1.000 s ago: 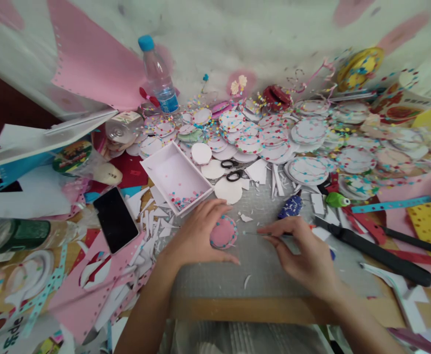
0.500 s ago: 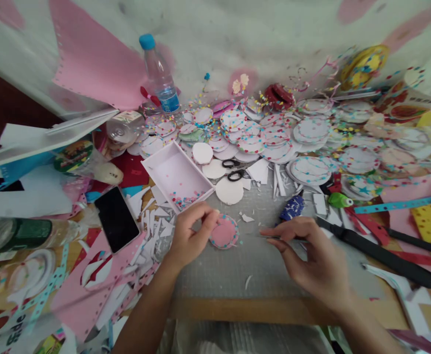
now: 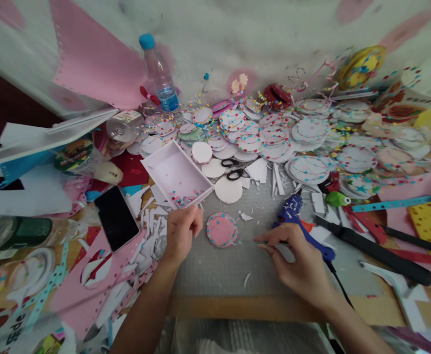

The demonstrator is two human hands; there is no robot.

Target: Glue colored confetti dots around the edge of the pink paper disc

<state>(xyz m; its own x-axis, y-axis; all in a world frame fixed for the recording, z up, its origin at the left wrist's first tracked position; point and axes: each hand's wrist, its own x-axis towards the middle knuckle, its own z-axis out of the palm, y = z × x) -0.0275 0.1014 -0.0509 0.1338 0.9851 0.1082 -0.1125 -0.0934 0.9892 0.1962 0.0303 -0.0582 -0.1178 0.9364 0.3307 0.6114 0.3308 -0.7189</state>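
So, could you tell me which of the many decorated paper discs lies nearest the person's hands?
The pink disc edged with coloured dots, lying alone on the grey mat between the left hand and right hand. The others are piled farther back, mostly white-centred.

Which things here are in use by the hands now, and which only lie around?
In use:
left hand, at the corner of the white box
right hand, holding a thin tool
pink disc, between the hands

Lying around:
phone
scissors
water bottle
decorated discs
black knife
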